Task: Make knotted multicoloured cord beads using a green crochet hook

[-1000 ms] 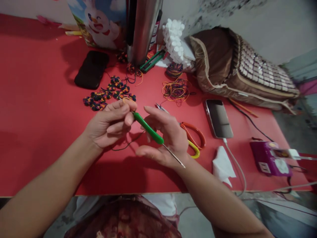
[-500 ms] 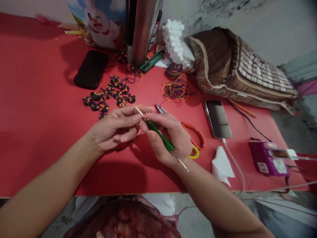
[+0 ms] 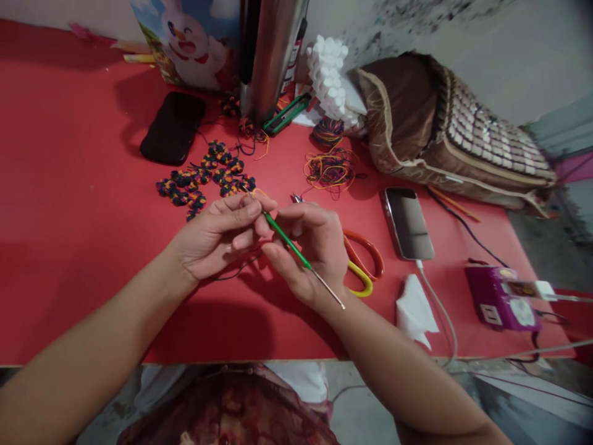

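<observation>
My right hand (image 3: 312, 253) is closed on a crochet hook (image 3: 290, 243) with a green handle and metal ends. One end points up at my left fingers, the other slants down over my right wrist. My left hand (image 3: 227, 232) pinches thin yarn (image 3: 259, 192) at the hook's upper tip; the stitches there are too small to make out. Just beyond lie small crocheted clusters (image 3: 185, 185) in black, orange and purple. Loose multicoloured yarn (image 3: 328, 168) is heaped past my right hand, with a wound ball (image 3: 327, 131) behind it. Scissors (image 3: 365, 253) with orange and yellow handles lie partly under my right hand.
On the red table (image 3: 60, 185) are a black phone-like object (image 3: 173, 128), a green cutter (image 3: 287, 115) and a metal cylinder (image 3: 269, 62). To the right lie a charging phone (image 3: 408, 222), a crumpled tissue (image 3: 416, 312), a purple power box (image 3: 503, 296) and a brown cushion (image 3: 445, 123).
The crochet hook has slid up and left, its tip now partly hidden at my left fingers. My right hand has shifted slightly left, with its fingers a little more raised.
</observation>
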{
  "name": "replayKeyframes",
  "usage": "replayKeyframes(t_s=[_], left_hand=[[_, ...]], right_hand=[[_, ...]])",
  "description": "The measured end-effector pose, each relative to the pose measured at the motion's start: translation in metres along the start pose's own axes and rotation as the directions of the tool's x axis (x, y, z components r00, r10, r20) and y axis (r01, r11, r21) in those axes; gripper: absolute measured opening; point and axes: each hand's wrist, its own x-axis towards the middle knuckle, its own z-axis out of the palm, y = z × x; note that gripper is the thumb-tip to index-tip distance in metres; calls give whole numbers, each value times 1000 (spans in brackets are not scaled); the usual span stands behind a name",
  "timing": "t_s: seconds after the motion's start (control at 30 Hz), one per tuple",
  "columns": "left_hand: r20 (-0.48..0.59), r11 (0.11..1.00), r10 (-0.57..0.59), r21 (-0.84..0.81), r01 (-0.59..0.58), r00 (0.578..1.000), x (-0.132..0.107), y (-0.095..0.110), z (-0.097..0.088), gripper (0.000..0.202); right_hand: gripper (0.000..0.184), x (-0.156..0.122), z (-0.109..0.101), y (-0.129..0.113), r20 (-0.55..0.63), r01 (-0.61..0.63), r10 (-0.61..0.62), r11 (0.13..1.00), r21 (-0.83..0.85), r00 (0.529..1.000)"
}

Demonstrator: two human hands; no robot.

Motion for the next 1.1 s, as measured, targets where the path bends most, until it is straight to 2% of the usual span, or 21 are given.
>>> replayKeyframes(t_s=[0.1,0.2,0.27,0.33,0.43,0.5,0.6,0.67,0.73,0.83,0.9,0.93,1.03,1.1], left_hand=[[-117,997,40,-67,-48,992,0,5,8,32],[-201,987,79,-120,-105,976,0,10,15,41],[-237,982,93,-137,-128,967,0,12,18,46],[-255,979,99,-148,-140,962,-1,14,20,52],[-249,981,99,-139,-137,963,-2,15,20,50],[-244,984,94,-123,-127,965,-2,16,19,44],[-240,988,108,-83,-131,965,-2,17,18,40],[-229,989,127,-49,-142,965,-2,18,16,37],[-203,990,131,-21,-138,970,-3,18,13,33],[-155,993,116,13,-116,981,-3,17,9,29],[-131,992,124,46,-119,984,-3,16,6,28],[-120,990,133,61,-126,984,-4,15,5,28],[-81,987,134,97,-126,988,-5,13,2,23],[-50,987,106,126,-99,993,-5,11,1,15]], right_hand=[[55,-3,5,4,82,-171,167,984,49,983],[66,-8,12,9,222,-294,272,953,69,936],[63,-10,16,10,255,-366,333,926,94,908],[52,-9,19,8,258,-451,403,876,169,878],[38,-6,18,4,247,-521,465,809,272,850],[31,-4,14,3,208,-474,435,854,213,876],[17,-4,9,4,189,-228,230,973,-31,955],[17,-5,8,5,253,-35,74,987,-154,965],[17,-6,8,6,325,81,-10,975,-205,946],[21,-3,6,7,393,141,-42,963,-228,919],[21,1,2,6,385,131,-40,968,-213,922],[25,3,-1,5,351,109,-34,975,-195,936],[58,7,-8,4,193,18,13,988,-155,981],[69,6,-10,3,133,13,7,988,-153,991]])
